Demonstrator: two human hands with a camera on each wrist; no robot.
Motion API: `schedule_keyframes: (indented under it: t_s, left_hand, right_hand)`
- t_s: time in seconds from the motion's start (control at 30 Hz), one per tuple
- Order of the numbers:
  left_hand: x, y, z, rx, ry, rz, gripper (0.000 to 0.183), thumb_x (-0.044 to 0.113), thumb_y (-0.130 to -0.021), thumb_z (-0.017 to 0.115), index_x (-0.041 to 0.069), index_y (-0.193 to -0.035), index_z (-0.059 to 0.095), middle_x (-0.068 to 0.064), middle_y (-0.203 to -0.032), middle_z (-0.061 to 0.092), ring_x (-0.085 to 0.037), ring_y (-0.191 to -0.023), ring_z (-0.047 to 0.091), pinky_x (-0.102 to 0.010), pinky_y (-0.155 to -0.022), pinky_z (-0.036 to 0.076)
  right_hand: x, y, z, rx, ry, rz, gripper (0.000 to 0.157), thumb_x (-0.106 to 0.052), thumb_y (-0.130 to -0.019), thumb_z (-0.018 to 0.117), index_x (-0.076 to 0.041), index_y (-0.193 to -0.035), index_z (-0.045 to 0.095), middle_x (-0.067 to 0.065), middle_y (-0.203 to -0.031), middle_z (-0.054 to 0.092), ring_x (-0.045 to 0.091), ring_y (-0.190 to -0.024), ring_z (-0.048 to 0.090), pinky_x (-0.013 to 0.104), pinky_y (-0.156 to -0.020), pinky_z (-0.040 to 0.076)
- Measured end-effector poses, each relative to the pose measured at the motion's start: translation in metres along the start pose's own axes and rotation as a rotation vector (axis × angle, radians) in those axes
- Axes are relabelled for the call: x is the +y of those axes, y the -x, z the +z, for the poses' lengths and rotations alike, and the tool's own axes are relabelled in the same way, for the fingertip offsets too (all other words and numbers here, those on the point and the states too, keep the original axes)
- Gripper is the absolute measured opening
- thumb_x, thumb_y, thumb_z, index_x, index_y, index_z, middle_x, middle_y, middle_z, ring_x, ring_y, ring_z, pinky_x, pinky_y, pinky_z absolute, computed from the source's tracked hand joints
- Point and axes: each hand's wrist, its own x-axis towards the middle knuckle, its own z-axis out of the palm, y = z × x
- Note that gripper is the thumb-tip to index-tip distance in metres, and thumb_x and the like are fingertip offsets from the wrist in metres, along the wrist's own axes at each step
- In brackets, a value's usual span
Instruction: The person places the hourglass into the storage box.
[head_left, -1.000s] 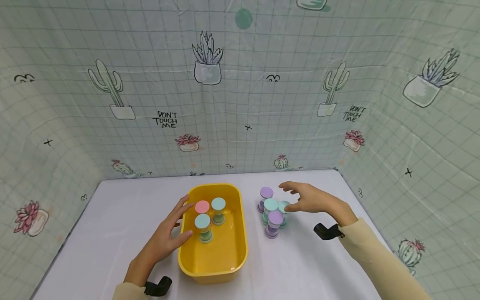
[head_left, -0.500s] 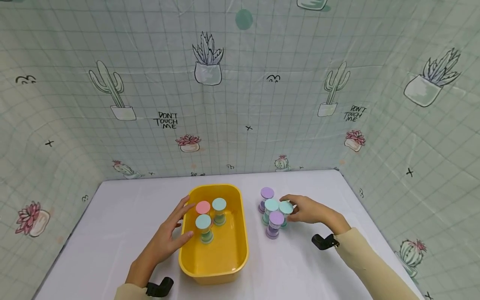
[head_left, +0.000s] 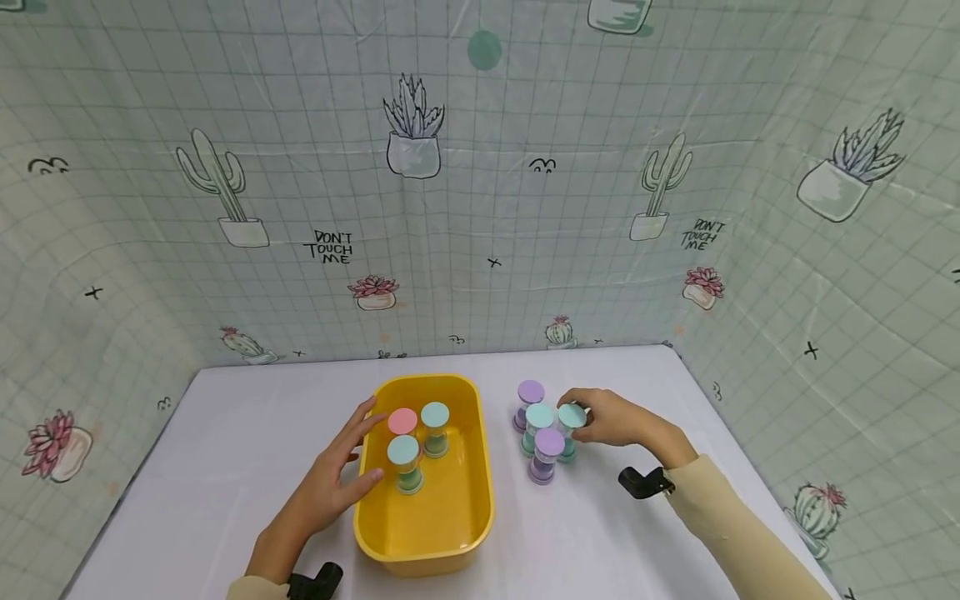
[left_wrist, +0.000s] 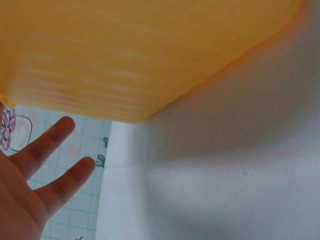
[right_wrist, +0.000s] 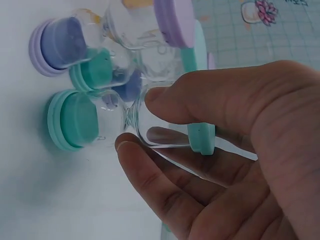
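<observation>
My right hand (head_left: 622,421) pinches a teal-capped sand timer (right_wrist: 77,120) between thumb and fingers, around its clear upper bulb. The timer stands upright, its base close to the white tabletop. Crowded against its left are another teal-capped sand timer (head_left: 539,415) and two purple-capped sand timers, one at the front (head_left: 550,442) and one at the back (head_left: 531,391). My left hand (head_left: 326,479) lies along the left side of a yellow bin (head_left: 450,512), fingers spread and fingertips right at the rim. In the left wrist view, two straight fingers (left_wrist: 67,185) show below the bin's wall.
Inside the bin, toward its left and back, stand a pink-capped sand timer (head_left: 402,422) and two light-blue-capped ones, at the front (head_left: 403,450) and back (head_left: 435,414). A cactus-print cloth (head_left: 480,208) rises behind and beside the white table (head_left: 240,433).
My right hand has come down onto the right-hand teal-capped timer and taken hold of its upper part. The left hand keeps its place at the bin. The head view has tilted slightly.
</observation>
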Motion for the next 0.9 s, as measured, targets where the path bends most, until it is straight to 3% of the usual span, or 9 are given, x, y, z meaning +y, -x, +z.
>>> schedule_keyframes:
  t_s: [0.17,0.37,0.67,0.9]
  left_hand:
    - [-0.002,-0.001,0.002,-0.002,-0.011,0.003,0.065,0.025,-0.096,0.065,0.019,-0.156,0.042,-0.009,-0.172,0.021,-0.046,-0.144,0.042,-0.061,-0.095,0.052]
    - [-0.001,-0.003,0.004,-0.004,-0.003,0.015,0.065,0.024,-0.096,0.065,0.017,-0.157,0.042,-0.009,-0.172,0.021,-0.046,-0.145,0.042,-0.061,-0.095,0.052]
    - [0.000,0.000,0.002,-0.003,0.002,0.012,0.066,0.018,-0.095,0.065,0.015,-0.156,0.042,-0.010,-0.172,0.021,-0.046,-0.144,0.042,-0.060,-0.094,0.052]
    - [-0.003,0.001,0.000,0.000,-0.009,0.017,0.066,0.017,-0.095,0.065,0.017,-0.157,0.041,-0.008,-0.173,0.020,-0.045,-0.145,0.041,-0.061,-0.094,0.052]
  right_hand:
    - [-0.003,0.006,-0.015,0.036,0.004,-0.014,0.038,-0.004,-0.087,0.069,-0.004,-0.124,0.063,0.008,-0.107,0.066,0.016,-0.084,0.056,0.028,-0.073,0.051]
    - [-0.019,0.012,-0.044,0.095,0.020,-0.016,0.039,-0.008,-0.089,0.070,-0.001,-0.127,0.062,0.010,-0.106,0.068,0.017,-0.082,0.062,0.030,-0.071,0.053]
    - [-0.061,0.001,-0.076,0.118,0.040,-0.029,0.047,-0.017,-0.095,0.072,0.000,-0.136,0.057,0.013,-0.116,0.070,0.018,-0.090,0.069,0.033,-0.076,0.056]
    - [-0.104,-0.015,-0.086,0.100,0.084,-0.107,0.034,-0.015,-0.091,0.074,-0.004,-0.121,0.064,0.008,-0.104,0.071,0.019,-0.083,0.067,0.032,-0.075,0.056]
